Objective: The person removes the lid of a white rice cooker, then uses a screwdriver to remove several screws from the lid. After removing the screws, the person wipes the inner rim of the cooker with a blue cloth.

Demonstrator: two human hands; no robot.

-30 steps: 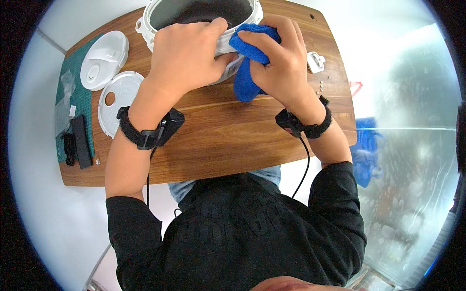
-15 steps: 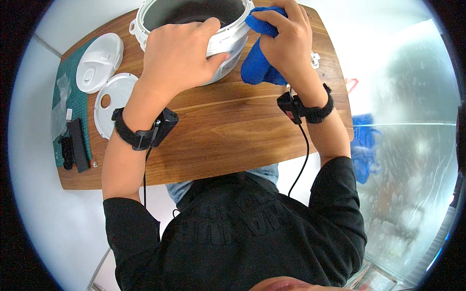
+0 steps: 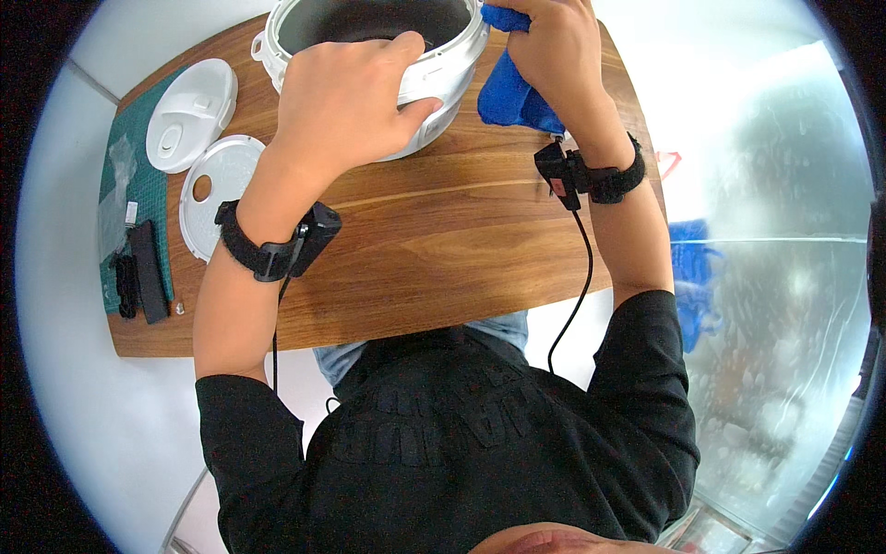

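Observation:
A white round pot, like a rice cooker body [image 3: 448, 102], stands at the far edge of the view with its dark grey inside showing. My left hand [image 3: 346, 106] grips its near rim, the thumb outside and the fingers over the edge. At the pot's right side, my right hand [image 3: 558, 51] is closed around a bunched blue cloth [image 3: 517, 95]. One fold of the cloth touches or nearly touches the rim, and the rest hangs below the hand. The right fingertips are partly cut off by the top of the view.
On the wooden table [image 3: 443, 240], a white oval lid [image 3: 192, 115] and a white round disc with a hole [image 3: 221, 185] lie at left. A green mat [image 3: 152, 208] holds clear plastic wrapping [image 3: 117, 198] and a black bar-shaped object [image 3: 148, 272]. Cables hang from both wrist straps.
My right hand has moved up and slightly right with the blue cloth, along the pot's side. The pot has shifted slightly right, while my left hand keeps its hold on the rim.

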